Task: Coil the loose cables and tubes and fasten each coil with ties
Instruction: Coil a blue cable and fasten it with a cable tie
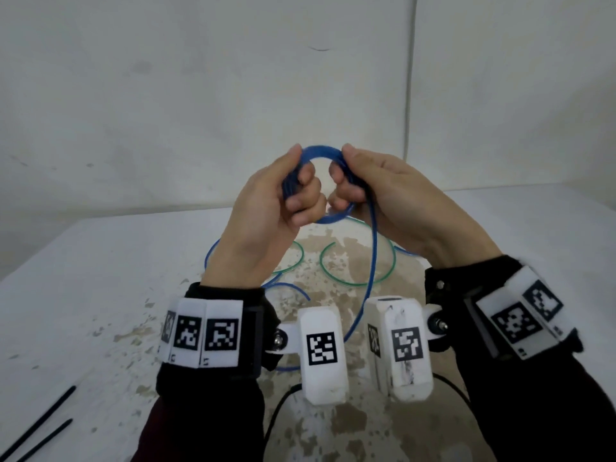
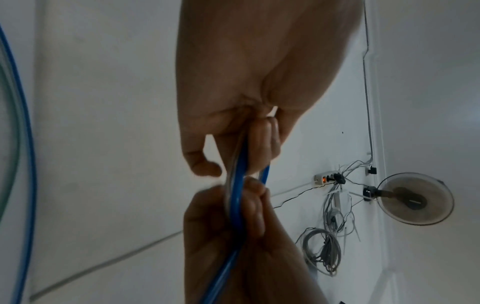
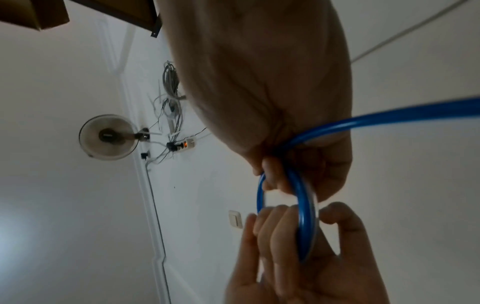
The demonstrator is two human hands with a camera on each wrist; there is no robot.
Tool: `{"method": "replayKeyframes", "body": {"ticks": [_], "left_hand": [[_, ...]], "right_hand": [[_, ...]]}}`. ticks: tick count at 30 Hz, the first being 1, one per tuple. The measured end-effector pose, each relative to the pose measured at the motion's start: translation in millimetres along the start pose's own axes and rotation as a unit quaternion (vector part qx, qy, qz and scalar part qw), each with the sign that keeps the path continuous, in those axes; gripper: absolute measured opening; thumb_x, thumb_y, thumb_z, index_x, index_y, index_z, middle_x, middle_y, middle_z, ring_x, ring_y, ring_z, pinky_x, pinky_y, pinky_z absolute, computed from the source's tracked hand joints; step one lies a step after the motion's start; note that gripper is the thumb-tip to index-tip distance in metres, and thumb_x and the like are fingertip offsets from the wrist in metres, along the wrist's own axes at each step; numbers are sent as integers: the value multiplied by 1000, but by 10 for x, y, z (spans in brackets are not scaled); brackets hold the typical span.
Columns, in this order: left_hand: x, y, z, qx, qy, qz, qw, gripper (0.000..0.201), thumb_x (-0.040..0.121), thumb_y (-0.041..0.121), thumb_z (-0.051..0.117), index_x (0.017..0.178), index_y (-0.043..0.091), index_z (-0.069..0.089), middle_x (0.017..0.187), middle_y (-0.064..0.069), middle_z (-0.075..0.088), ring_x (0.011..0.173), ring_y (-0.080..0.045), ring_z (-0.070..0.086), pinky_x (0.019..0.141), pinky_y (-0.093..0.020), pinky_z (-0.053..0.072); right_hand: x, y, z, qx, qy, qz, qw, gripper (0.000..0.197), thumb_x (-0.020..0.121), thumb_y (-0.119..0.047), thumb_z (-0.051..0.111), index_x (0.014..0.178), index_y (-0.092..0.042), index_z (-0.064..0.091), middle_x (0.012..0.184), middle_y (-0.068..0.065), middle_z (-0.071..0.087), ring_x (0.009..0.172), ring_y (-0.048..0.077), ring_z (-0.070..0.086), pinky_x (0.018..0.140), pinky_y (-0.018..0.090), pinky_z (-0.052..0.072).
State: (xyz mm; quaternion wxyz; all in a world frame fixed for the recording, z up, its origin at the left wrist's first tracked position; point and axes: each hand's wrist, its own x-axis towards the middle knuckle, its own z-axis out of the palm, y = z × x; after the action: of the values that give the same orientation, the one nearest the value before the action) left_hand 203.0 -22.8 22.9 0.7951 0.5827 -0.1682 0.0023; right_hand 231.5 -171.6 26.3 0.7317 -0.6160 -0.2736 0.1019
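Down past our left wrist lie two black ties (image 1: 36, 425), untouched. Our left hand (image 1: 263, 221) has its fingers curled round the blue coil (image 1: 321, 151), raised between both hands; our right hand (image 1: 393, 201) grips the opposite side. We're mid-coiling, we judge: the blue tube's tail (image 1: 370, 278) hangs below the right hand (a green tube (image 1: 356, 278) waits beneath). Next: wind in the slack, then reach for a tie. No readable writing, only square-patterned wrist markers.

Plain room, stained table (image 1: 100, 261), wall fan (image 2: 415, 198)
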Motion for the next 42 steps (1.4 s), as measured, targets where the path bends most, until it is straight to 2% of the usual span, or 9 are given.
{"method": "replayKeyframes", "body": {"ticks": [4, 10, 14, 19, 24, 27, 30, 36, 42], "left_hand": [[-19, -22, 1, 81, -7, -19, 996, 37, 101, 29, 35, 67, 14, 36, 47, 7, 26, 40, -9, 24, 51, -23, 21], [16, -32, 41, 21, 26, 21, 999, 40, 102, 31, 31, 67, 14, 36, 45, 6, 27, 39, -11, 30, 49, -19, 33], [-14, -52, 6, 96, -24, -18, 995, 37, 101, 29, 35, 67, 13, 38, 45, 6, 32, 46, -17, 48, 63, -24, 43], [3, -32, -11, 21, 10, 36, 999, 36, 103, 25, 31, 69, 13, 38, 51, 6, 29, 47, -12, 36, 68, -30, 32], [-31, -8, 2, 76, -16, -20, 997, 35, 100, 24, 34, 68, 12, 42, 49, 5, 27, 46, -14, 37, 58, -23, 34], [-20, -21, 6, 51, 11, 24, 998, 35, 102, 22, 32, 70, 10, 42, 52, 7, 28, 47, -9, 27, 58, -22, 25], [3, -30, 1, 14, 26, 35, 999, 35, 103, 23, 31, 71, 12, 42, 52, 7, 29, 48, -9, 28, 56, -20, 28], [-6, -47, -18, 72, -7, -27, 997, 37, 101, 26, 35, 69, 11, 45, 52, 3, 24, 46, -12, 31, 52, -19, 33], [-19, -51, 68, 26, 48, 60, 997, 36, 103, 23, 31, 71, 12, 41, 52, 8, 25, 55, -15, 18, 60, -14, 45]], "right_hand": [[5, 50, 6, -73, 11, -3, 997, 37, 104, -27, 34, 76, -9, 50, 49, -8, 32, 50, 11, 36, 62, 24, 39], [11, 6, -6, -9, 14, -2, 1000, 38, 104, -26, 32, 75, -9, 49, 52, -4, 36, 54, 12, 44, 61, 19, 44], [-20, 6, -36, -109, 12, 1, 994, 37, 103, -29, 36, 72, -11, 46, 52, -7, 29, 50, 11, 32, 53, 16, 35], [13, -3, -19, -33, 18, 4, 999, 39, 104, -29, 32, 76, -10, 52, 51, -4, 38, 55, 15, 46, 67, 24, 44], [-14, -7, -61, -79, 0, 15, 997, 37, 103, -30, 35, 73, -12, 48, 54, -4, 26, 50, 13, 31, 57, 19, 41], [2, 7, -32, -59, 14, 11, 998, 40, 104, -29, 33, 77, -10, 56, 52, -2, 41, 54, 15, 46, 65, 24, 47], [16, 9, -30, -34, 21, 10, 999, 40, 104, -28, 31, 79, -9, 56, 52, -2, 44, 56, 14, 52, 71, 27, 49], [5, 46, -41, -91, 14, 21, 996, 38, 103, -30, 35, 74, -12, 50, 52, -7, 27, 48, 11, 30, 63, 25, 38], [31, 33, -3, -9, 30, 14, 999, 39, 103, -28, 35, 83, -8, 61, 57, 0, 52, 59, 12, 55, 71, 26, 53]]}}
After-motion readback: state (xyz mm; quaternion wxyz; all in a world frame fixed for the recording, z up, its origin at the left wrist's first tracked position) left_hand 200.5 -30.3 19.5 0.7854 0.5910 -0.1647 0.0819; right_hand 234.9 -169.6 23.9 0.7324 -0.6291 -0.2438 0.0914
